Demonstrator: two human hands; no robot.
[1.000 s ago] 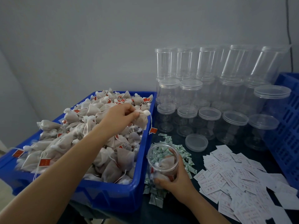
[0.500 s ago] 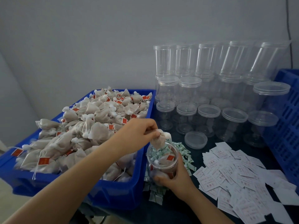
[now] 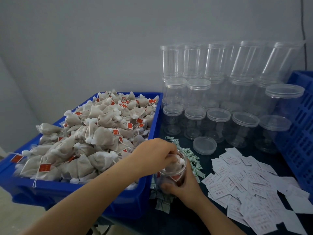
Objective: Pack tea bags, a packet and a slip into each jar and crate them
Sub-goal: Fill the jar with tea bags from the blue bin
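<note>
**Tea bag goes into the jar**

The right hand (image 3: 182,185) grips the open jar (image 3: 174,168) from below and behind, its fingers curled round the lower wall. The jar stands tilted slightly toward the person, over a scatter of small green-and-white packets (image 3: 193,160) on the dark table (image 3: 208,156). Several tea bags already lie inside the jar, and a red tag shows through its wall.

The left hand (image 3: 155,156) reaches over from the blue bin (image 3: 84,189) and sits at the jar's mouth, fingertips bent down into the opening and pinching a tea bag (image 3: 176,162) against those within. How firmly it holds cannot be told, since the fingers hide most of the bag.

The bin, just left of the jar, is heaped with tea bags (image 3: 94,133), each with a string and a red tag. To the right of the jar white slips (image 3: 250,184) lie spread in an overlapping pile. A loose lid (image 3: 205,145) rests on the table between the packets and a bank of empty lidded jars (image 3: 218,102), stacked in tiers against the wall. A blue crate (image 3: 299,133) stands at the far right edge, touching the jar stack.
</note>
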